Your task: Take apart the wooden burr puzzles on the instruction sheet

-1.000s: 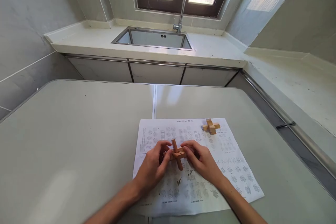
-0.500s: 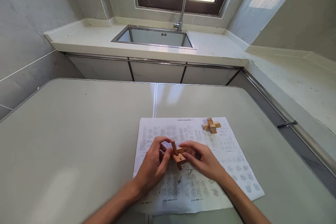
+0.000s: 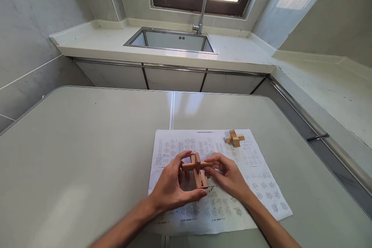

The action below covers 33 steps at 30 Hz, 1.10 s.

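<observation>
Between my hands is a reddish-brown wooden interlocking puzzle (image 3: 200,178), its flat pieces crossing one another, with a dark mark on the piece nearest me. My left hand (image 3: 174,186) grips it from the left, thumb at the near end and fingers at the far end. On the other side my right hand (image 3: 225,172) pinches the right end of the crosswise piece between thumb and fingers. Beneath lies a printed sheet (image 3: 261,197) covered with small diagrams. A second, lighter wooden cross-shaped puzzle (image 3: 235,138) sits near the sheet's far right corner.
The pale table (image 3: 87,155) has a seam (image 3: 171,112) running away from me. Past its far edge stands a white counter (image 3: 238,52) with a sink (image 3: 174,40) and a curved faucet (image 3: 202,4). Another counter (image 3: 328,85) runs along the right.
The held puzzle has been turned, so its crosswise piece now lies left to right and the marked piece points toward me. My left thumb has moved down to its near end.
</observation>
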### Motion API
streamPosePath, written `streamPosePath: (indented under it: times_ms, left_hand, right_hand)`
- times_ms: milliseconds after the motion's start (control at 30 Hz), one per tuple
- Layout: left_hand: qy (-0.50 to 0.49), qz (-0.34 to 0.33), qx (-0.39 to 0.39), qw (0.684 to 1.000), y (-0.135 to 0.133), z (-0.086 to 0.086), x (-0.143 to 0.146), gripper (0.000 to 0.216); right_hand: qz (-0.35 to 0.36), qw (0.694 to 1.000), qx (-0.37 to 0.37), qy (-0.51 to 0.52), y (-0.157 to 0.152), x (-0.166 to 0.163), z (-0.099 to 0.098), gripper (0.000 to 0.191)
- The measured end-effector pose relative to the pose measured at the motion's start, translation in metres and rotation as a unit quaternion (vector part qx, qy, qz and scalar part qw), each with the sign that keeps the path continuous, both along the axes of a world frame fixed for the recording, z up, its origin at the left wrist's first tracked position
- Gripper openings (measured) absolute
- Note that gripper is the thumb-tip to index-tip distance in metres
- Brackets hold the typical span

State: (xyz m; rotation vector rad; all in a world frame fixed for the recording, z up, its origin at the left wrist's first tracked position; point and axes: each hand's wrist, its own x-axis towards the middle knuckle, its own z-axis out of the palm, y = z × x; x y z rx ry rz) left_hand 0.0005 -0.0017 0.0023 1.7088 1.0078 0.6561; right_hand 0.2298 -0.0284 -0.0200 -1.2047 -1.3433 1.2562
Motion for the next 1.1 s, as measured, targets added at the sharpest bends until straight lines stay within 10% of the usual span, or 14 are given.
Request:
streamPosePath:
  times_ms: [700,900,1100]
  left_hand:
    - [-0.034,-0.003,-0.011,0.999,0.0009,0.0036,0.0004,0.078]
    - [-0.037,0.001,-0.012,0.999,0.0023,0.0048,-0.0007,0.074]
    - [-0.046,-0.022,0.008,0.999,0.0023,0.0021,-0.0014,0.076]
  right_hand:
    - [-0.034,0.987,0.072,-0.138,-0.0037,-0.0043,0.0004,0.023]
    - [0.006,0.965,0.206,-0.162,-0.0071,-0.0077,-0.0012,0.09]
    - [0.05,0.938,0.266,-0.218,-0.0097,-0.0102,-0.006,0.109]
